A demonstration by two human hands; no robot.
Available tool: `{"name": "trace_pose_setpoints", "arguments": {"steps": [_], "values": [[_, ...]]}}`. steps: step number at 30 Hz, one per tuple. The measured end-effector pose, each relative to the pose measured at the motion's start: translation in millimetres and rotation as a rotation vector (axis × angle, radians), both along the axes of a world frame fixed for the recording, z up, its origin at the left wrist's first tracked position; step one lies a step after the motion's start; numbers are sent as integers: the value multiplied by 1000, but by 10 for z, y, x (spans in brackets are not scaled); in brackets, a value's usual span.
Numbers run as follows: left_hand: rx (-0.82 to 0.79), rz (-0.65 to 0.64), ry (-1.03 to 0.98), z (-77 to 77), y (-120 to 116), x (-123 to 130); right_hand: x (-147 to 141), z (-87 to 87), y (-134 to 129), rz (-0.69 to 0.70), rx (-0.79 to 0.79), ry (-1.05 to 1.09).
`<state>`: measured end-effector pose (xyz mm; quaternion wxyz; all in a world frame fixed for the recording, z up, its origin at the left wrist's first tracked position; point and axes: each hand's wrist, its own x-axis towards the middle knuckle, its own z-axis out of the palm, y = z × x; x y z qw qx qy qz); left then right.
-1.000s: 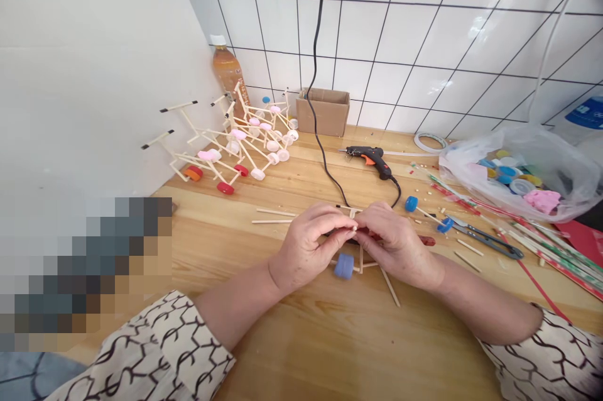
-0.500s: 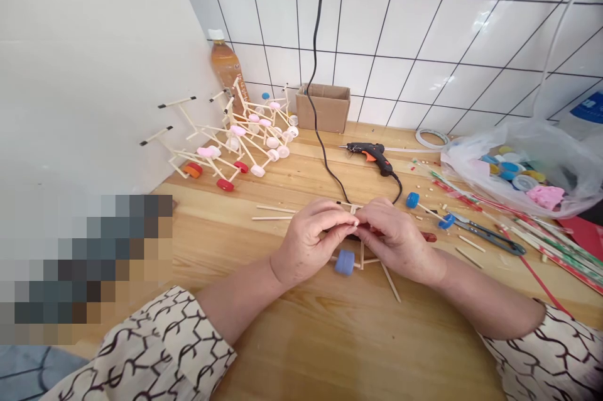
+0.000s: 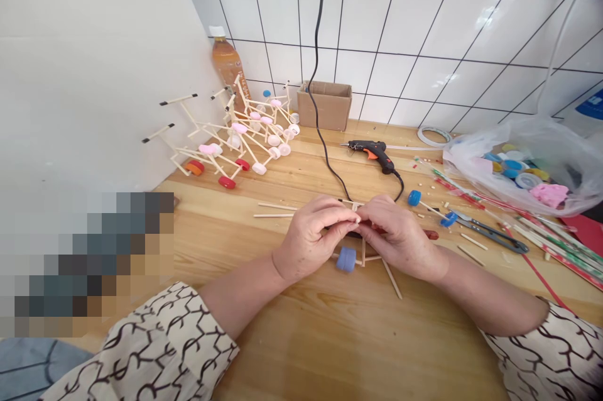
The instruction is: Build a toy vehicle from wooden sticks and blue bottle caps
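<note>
Fingertip to fingertip, my left hand [image 3: 311,234] and my right hand [image 3: 400,237] meet above the table, both closed in a pinch. A small pale piece [image 3: 358,220] shows between them; it looks like a wooden stick end, but the fingers cover most of it. Beneath the hands lies a partly hidden frame of thin wooden sticks [image 3: 363,253] with blue bottle caps [image 3: 346,259] as a wheel. Under my right hand pokes out a dark red handle [image 3: 430,234]. One loose stick [image 3: 392,280] slants toward me.
Behind stand a glue gun [image 3: 372,153], a cardboard box [image 3: 325,105] and a drink bottle [image 3: 229,68]. Stick-and-cap models [image 3: 239,129] crowd the left. Rightward are a blue-capped axle [image 3: 431,208], snips [image 3: 494,234], tape [image 3: 434,136] and a plastic bag [image 3: 579,162] of caps.
The view has shifted very slightly. Both hands keep the same pinch over the stick frame, with hardly any movement of the fingers.
</note>
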<state>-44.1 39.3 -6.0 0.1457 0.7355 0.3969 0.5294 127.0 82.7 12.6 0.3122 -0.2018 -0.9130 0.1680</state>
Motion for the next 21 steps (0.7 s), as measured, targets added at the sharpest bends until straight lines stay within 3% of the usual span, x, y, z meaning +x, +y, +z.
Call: {"name": "trace_pose_setpoints", "arguments": {"steps": [21], "values": [[-13,-12,-9,-10,9,0,-1,11,3,1,-20,-43]]}}
